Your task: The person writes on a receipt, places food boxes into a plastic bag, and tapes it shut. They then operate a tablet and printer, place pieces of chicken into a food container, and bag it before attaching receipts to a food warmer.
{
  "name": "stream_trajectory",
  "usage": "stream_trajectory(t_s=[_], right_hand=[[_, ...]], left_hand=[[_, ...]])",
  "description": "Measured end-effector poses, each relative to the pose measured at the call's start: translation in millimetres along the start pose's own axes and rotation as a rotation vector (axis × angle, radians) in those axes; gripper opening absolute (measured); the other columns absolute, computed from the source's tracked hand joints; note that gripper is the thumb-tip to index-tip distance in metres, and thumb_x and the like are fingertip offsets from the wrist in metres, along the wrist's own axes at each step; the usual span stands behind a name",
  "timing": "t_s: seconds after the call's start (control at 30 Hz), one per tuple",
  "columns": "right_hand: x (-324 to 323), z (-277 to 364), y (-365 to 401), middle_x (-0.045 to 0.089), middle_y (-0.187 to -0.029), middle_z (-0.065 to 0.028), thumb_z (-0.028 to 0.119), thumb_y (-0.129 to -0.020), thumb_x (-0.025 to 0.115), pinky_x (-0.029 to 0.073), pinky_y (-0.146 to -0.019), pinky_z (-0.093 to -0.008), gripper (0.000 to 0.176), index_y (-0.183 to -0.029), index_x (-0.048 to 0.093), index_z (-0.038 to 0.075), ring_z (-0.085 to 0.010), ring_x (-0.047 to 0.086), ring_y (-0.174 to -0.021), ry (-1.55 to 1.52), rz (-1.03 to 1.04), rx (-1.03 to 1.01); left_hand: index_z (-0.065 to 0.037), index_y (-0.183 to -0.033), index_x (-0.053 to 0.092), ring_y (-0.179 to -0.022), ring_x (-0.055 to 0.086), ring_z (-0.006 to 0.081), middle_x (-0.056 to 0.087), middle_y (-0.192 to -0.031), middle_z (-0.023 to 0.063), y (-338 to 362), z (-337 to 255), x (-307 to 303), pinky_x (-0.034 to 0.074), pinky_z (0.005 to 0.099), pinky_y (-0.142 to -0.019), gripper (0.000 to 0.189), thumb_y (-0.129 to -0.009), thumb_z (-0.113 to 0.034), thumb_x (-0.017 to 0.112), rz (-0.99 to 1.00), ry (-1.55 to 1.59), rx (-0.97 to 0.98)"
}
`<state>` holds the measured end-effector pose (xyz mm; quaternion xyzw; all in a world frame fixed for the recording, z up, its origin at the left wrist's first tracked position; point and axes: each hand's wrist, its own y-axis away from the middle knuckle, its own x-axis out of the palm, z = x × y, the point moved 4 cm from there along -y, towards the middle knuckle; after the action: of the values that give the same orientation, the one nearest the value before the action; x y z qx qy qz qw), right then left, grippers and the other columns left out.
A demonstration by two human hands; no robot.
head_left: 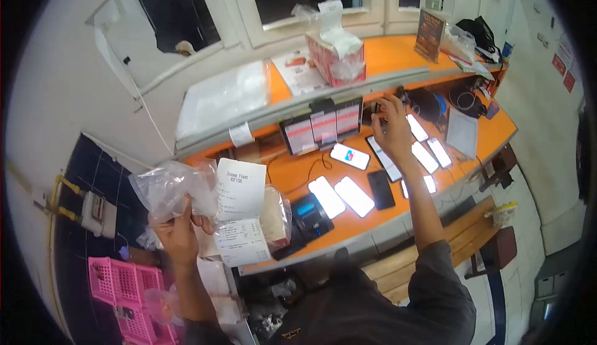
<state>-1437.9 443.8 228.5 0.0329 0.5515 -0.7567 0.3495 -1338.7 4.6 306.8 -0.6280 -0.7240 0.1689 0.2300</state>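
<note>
My left hand point(180, 236) pinches the top of a clear plastic bag point(171, 189) at the left. Beside it, a printed receipt point(241, 189) hangs over a wrapped package point(273, 220), with a second printed slip point(241, 242) below. My right hand point(393, 127) is raised over the orange counter, fingers apart and bent, nothing visible in them. It is right of a tablet point(323, 127) that shows several panels. Under and around my right forearm lie several phones, most with lit screens, among them a dark one point(381, 189).
A black card terminal point(311, 220) stands near the front edge of the orange counter point(298, 174). On the upper shelf are a red box point(336, 62), a plastic-wrapped stack point(227, 96) and a sign point(429, 34). Pink baskets point(124, 279) stand lower left; a wooden bench point(460, 239) is lower right.
</note>
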Motion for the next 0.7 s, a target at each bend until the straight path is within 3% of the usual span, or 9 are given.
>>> stream_trajectory(t_s=[0.17,0.2,0.3,0.33,0.47,0.57,0.7], right_hand=[[19.7,-16.7,-59.4,0.05,-0.132,-0.0236,0.021,-0.078,0.077,0.044,-0.1,-0.0449,0.066,-0.133,0.046,0.001,-0.0416,0.051,-0.121,-0.012,-0.09,-0.017],[26.1,-17.8,-69.0,0.046,-0.135,-0.0254,0.028,-0.073,0.082,0.039,-0.105,-0.046,0.087,-0.14,0.036,-0.004,-0.042,0.045,-0.126,-0.012,-0.112,-0.054],[46.2,-20.8,-96.2,0.043,-0.139,-0.0267,0.035,-0.068,0.085,0.038,-0.106,-0.0468,0.101,-0.142,0.031,-0.007,-0.0428,0.043,-0.128,-0.024,-0.149,-0.02],[57.3,-27.5,-104.9,0.039,-0.141,-0.0289,0.041,-0.062,0.088,0.035,-0.108,-0.0485,0.116,-0.146,0.024,-0.008,-0.0441,0.04,-0.13,-0.068,-0.125,0.014],[85.6,-34.3,-125.1,0.037,-0.14,-0.0314,0.041,-0.058,0.09,0.035,-0.108,-0.0493,0.129,-0.15,0.012,-0.006,-0.0453,0.04,-0.129,-0.13,-0.072,0.124],[100.3,-38.9,-129.3,0.039,-0.137,-0.0306,0.038,-0.059,0.088,0.035,-0.108,-0.0487,0.128,-0.151,0.01,-0.005,-0.0456,0.041,-0.127,-0.138,-0.037,0.173],[100.7,-63.7,-140.6,0.04,-0.135,-0.0303,0.033,-0.057,0.086,0.036,-0.109,-0.0478,0.127,-0.151,0.01,-0.005,-0.0462,0.043,-0.124,-0.247,0.016,0.223]], left_hand=[[0.004,-0.102,0.062,-0.044,0.047,0.0118,0.053,-0.062,0.0057,-85.3,-5.1,36.8,0.043,0.0299,-0.039,0.01,-0.093,0.001,0.058,0.018,-0.031,0.088],[0.004,-0.104,0.061,-0.045,0.047,0.0111,0.053,-0.063,0.0048,-102.6,-4.4,45.2,0.043,0.0294,-0.039,0.011,-0.094,-0.001,0.059,0.047,-0.006,0.075],[0.002,-0.106,0.061,-0.05,0.047,0.0099,0.052,-0.067,0.0036,-152.7,-4.2,73.1,0.043,0.0285,-0.041,0.013,-0.095,-0.004,0.06,0.073,0.012,0.081],[0.001,-0.107,0.06,-0.052,0.048,0.0094,0.053,-0.07,0.0032,-169.5,-2.9,82.6,0.043,0.0282,-0.042,0.014,-0.095,-0.005,0.06,0.066,0.011,0.082],[-0.002,-0.106,0.06,-0.056,0.048,0.0092,0.054,-0.077,0.0007,-234.2,9.0,123.6,0.042,0.0271,-0.043,0.011,-0.096,-0.008,0.059,0.172,-0.01,0.059],[-0.008,-0.107,0.06,-0.055,0.05,0.0058,0.054,-0.076,-0.0029,-274.9,31.3,149.2,0.042,0.0246,-0.043,0.011,-0.097,-0.013,0.061,0.218,0.031,0.058],[-0.004,-0.103,0.061,-0.055,0.047,0.0062,0.053,-0.077,-0.0021,-313.5,52.5,181.0,0.041,0.0243,-0.045,0.01,-0.098,-0.013,0.059,0.304,0.096,0.054]])
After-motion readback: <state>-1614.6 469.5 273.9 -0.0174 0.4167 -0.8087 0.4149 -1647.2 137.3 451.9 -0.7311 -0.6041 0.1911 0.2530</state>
